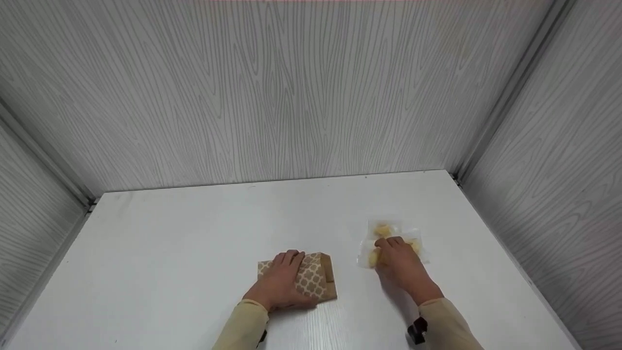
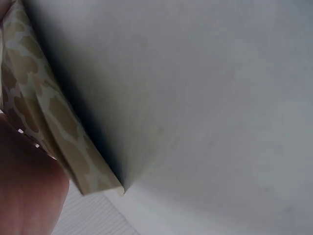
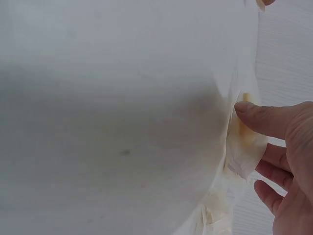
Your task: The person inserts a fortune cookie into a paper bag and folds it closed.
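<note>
A brown paper bag (image 1: 311,282) with a white lattice print lies on its side at the near middle of the table, its mouth facing right. My left hand (image 1: 281,286) grips it from above, fingers over the far part and thumb along the near side. In the left wrist view the folded bag (image 2: 61,115) shows beside that hand. To the right, my right hand (image 1: 402,265) pinches a clear packet (image 3: 247,147) with yellowish contents between thumb and fingers. Another such packet (image 1: 383,230) lies just beyond the fingers, and one (image 1: 415,244) to their right.
The white table (image 1: 194,233) is bounded by a grey wood-grain panel (image 1: 291,97) at the back. Similar side panels stand at the left (image 1: 29,194) and right (image 1: 559,170). White table surface stretches left of the bag and behind both hands.
</note>
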`<state>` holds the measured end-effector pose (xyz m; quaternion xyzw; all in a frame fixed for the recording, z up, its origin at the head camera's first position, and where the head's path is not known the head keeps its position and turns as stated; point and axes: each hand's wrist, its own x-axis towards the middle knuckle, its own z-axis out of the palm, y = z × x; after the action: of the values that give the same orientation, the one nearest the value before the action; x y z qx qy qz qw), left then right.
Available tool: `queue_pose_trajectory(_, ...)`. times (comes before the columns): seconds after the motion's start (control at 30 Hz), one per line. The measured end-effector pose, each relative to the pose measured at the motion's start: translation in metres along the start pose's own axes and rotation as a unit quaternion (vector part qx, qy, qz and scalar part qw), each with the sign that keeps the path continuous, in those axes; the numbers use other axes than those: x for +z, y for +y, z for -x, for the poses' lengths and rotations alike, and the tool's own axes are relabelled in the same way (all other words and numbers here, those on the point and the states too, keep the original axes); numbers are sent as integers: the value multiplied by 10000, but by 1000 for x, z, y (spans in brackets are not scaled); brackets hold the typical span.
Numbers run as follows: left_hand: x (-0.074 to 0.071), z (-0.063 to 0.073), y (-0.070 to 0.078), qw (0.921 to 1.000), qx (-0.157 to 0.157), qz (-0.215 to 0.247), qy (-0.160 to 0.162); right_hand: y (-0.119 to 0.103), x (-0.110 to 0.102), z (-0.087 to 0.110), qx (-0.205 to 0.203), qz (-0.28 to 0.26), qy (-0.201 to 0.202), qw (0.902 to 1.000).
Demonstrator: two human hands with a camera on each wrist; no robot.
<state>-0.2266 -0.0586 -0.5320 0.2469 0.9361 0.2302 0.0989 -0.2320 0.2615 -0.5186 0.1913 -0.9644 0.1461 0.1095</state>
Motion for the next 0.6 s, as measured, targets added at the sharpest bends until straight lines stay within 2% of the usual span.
queue_pose_trajectory(0.13, 1, 0, 0, 10000, -72, 6, -44, -12, -1, 1, 83, -603, -101, 9981)
queue_pose_trajectory(0.33, 0, 2, 2, 9999, -140, -7, -82, -30, 1, 2, -172, -1422, -523, 9883)
queue_pose_trajectory(0.47, 0, 2, 2, 9999, -96, -61, -71, -41, 3, 0, -237, -1613, -744, 9838)
queue_pose_trajectory(0.6, 0, 2, 2, 9999, -81, -109, -75, -47, 5, -1, -361, -1583, -788, 9836)
